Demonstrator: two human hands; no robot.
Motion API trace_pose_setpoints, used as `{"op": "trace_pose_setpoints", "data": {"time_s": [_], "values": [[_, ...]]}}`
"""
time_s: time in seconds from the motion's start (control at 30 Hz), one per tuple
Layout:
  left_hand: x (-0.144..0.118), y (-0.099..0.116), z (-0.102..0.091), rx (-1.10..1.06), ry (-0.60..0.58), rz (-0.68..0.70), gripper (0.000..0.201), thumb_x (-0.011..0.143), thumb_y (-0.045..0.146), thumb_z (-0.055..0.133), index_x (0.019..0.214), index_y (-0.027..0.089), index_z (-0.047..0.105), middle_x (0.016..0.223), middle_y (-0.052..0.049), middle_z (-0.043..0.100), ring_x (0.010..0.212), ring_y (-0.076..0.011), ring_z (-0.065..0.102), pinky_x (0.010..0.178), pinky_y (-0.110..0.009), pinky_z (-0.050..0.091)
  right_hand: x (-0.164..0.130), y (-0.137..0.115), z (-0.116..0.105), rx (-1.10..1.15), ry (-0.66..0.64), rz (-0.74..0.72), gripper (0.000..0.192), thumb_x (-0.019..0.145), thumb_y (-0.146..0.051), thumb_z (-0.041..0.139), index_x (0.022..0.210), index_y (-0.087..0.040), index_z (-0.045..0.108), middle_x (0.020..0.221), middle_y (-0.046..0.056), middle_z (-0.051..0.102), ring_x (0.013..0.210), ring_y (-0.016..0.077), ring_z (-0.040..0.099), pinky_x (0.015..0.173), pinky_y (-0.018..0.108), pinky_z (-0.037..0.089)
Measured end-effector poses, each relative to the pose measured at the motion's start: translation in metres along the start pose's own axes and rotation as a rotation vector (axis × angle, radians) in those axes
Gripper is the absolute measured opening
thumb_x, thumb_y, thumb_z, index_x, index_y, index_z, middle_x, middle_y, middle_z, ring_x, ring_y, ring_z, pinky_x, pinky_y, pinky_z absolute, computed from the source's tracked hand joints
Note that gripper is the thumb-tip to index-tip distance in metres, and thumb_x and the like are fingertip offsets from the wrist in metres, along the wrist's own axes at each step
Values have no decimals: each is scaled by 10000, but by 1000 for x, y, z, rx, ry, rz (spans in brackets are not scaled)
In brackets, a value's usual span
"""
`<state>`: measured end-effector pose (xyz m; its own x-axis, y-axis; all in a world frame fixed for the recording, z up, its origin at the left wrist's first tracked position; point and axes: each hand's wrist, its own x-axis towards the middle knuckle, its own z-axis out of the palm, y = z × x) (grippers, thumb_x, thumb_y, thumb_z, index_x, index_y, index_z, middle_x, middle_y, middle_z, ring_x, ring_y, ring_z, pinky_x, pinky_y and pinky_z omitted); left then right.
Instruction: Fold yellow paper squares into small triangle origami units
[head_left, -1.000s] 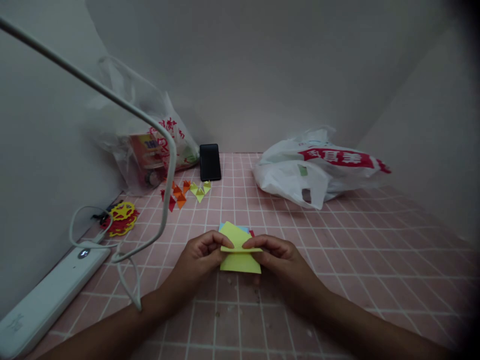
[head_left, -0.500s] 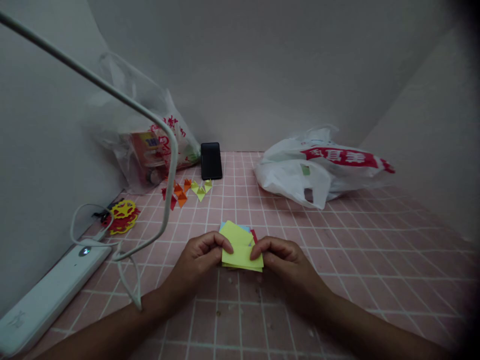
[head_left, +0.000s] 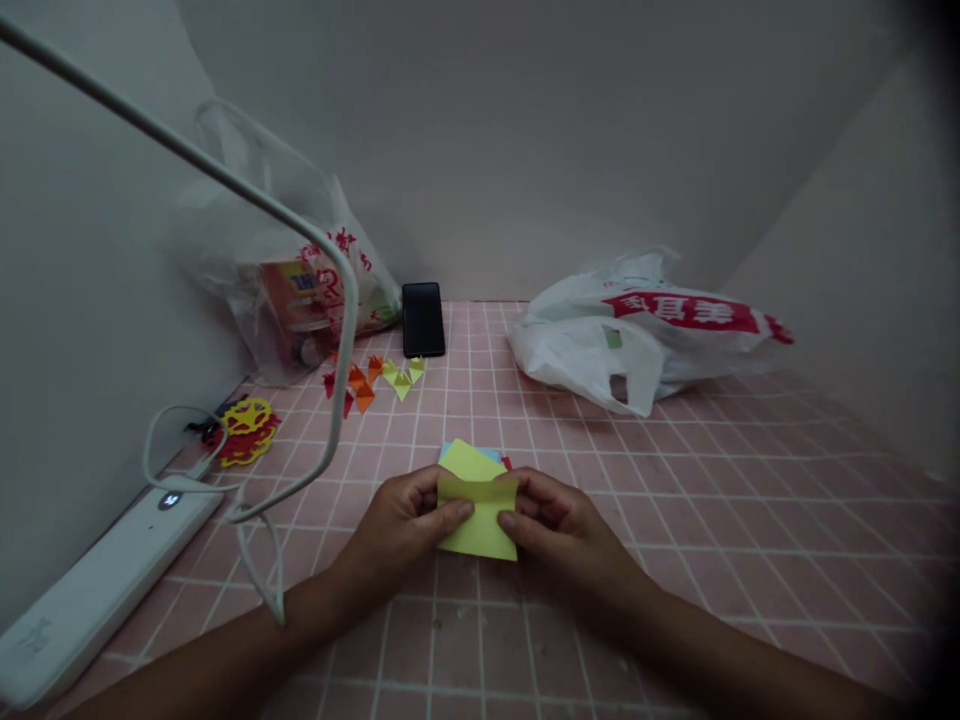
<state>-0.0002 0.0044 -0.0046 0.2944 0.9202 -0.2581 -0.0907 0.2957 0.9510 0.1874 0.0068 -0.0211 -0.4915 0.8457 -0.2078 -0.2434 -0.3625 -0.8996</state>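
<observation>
Between my two hands is a yellow sheet of paper (head_left: 484, 535), bent crosswise so that its far part stands up. My left hand (head_left: 411, 512) pinches its left side, thumb on top. On the right side, my right hand (head_left: 556, 515) grips the sheet the same way. Just beyond lies a small stack of colored paper (head_left: 469, 460), yellow uppermost, with blue and red edges showing beneath. Farther back sit several small folded paper pieces: pale yellow ones (head_left: 403, 380), orange ones (head_left: 363, 385) and red ones partly hidden by a cable.
A white cable (head_left: 341, 360) arches across the left side, running near a white power bank (head_left: 112, 590). Yellow and red cutouts (head_left: 247, 420) lie beside it. A black phone (head_left: 423, 320) and two plastic bags (head_left: 585, 340), (head_left: 360, 270) stand at the back of the pink tiled surface.
The yellow sheet has come nearer to me, off the stack, and its far part now bends upward. Both thumbs have shifted onto its near face.
</observation>
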Motion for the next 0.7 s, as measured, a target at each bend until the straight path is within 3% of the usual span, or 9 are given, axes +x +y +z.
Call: {"op": "trace_pose_setpoints", "data": {"time_s": [0.23,0.47,0.6,0.7], "values": [[-3,0,4,86,39,-51,223,705,344,736,781,160,634,663,10,625,577,-121,545,558,-230,396,-1,3,2,-75,6,74,189,754,-322,726,821,-188,611,624,-25,575,480,90,494,437,207,397],[-5,-3,2,181,-6,-20,236,805,381,662,862,154,627,719,-16,639,622,-144,578,577,-245,429,-2,4,1,-54,47,131,272,780,-431,704,836,-174,636,608,-22,587,443,89,510,410,205,408],[-7,0,-4,190,56,185,290,938,329,504,1204,218,539,1043,-76,655,859,-197,644,752,-314,510,-1,0,-3,5,78,141,318,830,-470,651,828,-153,633,502,-22,579,363,87,494,356,183,339],[-6,3,-9,433,107,472,320,932,216,502,1243,272,556,1316,-97,534,1099,-234,582,913,-373,491,1,-2,-6,67,31,127,324,857,-457,629,817,-136,632,464,-23,561,343,85,477,333,177,316]]}}
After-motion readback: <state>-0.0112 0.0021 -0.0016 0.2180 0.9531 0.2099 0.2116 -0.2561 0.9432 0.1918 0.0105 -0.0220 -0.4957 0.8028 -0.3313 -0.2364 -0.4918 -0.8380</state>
